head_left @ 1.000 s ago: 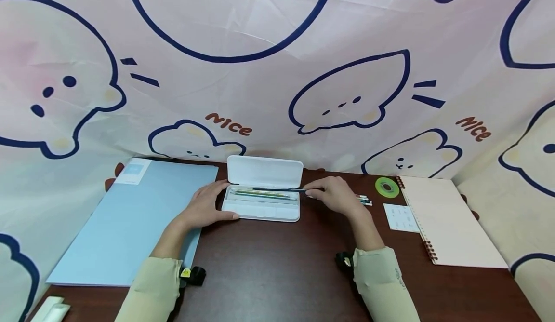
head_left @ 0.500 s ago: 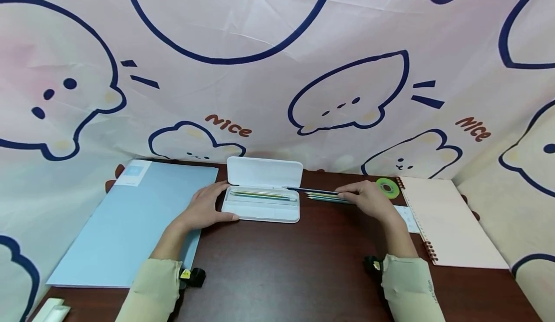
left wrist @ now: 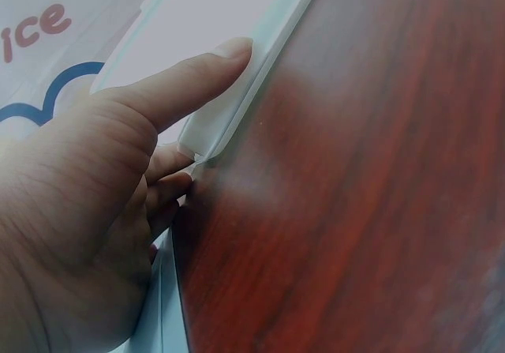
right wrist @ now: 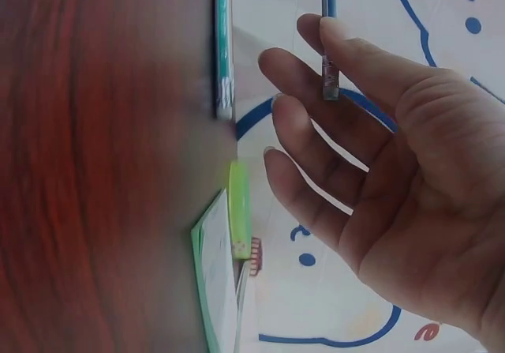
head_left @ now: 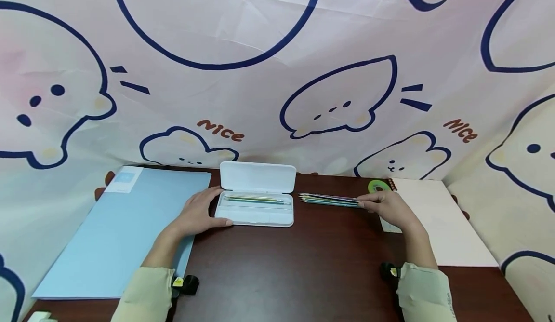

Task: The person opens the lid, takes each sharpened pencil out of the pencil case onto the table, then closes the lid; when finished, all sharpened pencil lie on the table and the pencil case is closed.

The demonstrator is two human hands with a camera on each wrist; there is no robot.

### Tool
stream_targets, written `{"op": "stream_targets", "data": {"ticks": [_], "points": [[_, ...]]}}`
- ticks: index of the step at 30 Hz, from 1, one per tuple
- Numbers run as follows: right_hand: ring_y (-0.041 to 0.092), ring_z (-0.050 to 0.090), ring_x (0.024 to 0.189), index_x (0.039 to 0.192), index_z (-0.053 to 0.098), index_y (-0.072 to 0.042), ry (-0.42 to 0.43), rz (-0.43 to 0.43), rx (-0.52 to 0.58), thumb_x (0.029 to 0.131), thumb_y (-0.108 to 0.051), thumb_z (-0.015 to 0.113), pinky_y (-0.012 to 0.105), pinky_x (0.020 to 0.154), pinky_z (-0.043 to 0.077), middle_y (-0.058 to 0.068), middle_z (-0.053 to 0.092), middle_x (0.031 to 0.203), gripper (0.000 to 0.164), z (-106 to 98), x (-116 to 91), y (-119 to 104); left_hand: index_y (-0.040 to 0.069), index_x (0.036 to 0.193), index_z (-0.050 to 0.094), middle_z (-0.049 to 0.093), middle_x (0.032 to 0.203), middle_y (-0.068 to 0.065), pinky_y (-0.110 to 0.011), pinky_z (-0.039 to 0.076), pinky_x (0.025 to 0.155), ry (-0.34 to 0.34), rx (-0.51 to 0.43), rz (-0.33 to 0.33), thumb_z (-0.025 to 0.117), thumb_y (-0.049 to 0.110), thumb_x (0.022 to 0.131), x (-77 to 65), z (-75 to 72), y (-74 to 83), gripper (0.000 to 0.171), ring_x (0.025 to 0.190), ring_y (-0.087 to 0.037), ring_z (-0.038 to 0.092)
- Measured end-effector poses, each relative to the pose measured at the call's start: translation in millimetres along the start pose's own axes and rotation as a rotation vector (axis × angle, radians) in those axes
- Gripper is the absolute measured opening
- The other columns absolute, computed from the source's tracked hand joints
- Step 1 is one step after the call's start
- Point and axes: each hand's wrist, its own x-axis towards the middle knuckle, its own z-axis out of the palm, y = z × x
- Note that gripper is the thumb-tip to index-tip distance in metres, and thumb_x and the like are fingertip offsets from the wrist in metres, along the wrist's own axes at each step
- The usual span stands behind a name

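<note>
A white pencil case (head_left: 269, 220) lies on the dark table with its lid (head_left: 257, 177) raised, a few pencils (head_left: 256, 200) inside. My left hand (head_left: 195, 217) holds the case's left end; its thumb lies over the front corner (left wrist: 209, 132) in the left wrist view. My right hand (head_left: 388, 208) pinches a dark blue pencil (right wrist: 329, 5) by its eraser end between thumb and forefinger, the other fingers loosely bent. In the head view, that pencil overlaps several pencils (head_left: 321, 202) lying right of the case. A teal pencil (right wrist: 223, 61) shows beside it in the right wrist view.
A large light-blue folder (head_left: 138, 235) covers the table's left side. At right are a green ring-shaped roll (head_left: 376, 185), a small white sheet (head_left: 389, 226) partly behind the hand, and a spiral notebook (head_left: 451, 235). A cartoon-printed cloth (head_left: 260, 95) hangs behind.
My right hand has moved right, drawing the dark blue pencil out of the case and over to the pencils on the table. The left hand has stayed at the case.
</note>
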Motion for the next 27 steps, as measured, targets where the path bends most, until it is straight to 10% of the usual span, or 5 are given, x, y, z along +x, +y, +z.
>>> {"op": "stream_targets", "data": {"ticks": [27], "points": [[0.015,0.063,0.077,0.112,0.079,-0.013,-0.042,0.023,-0.045,0.097,-0.027,0.07,0.03,0.07,0.052,0.006,0.076,0.099,0.023,11,7,9,0.007,0.152,0.042,0.038,0.16,-0.021,-0.066,0.016,0.12,-0.011,-0.01,-0.005,0.081,0.058,0.078,-1.1,-0.9,-1.2,0.098,0.148,-0.044,0.029]]}}
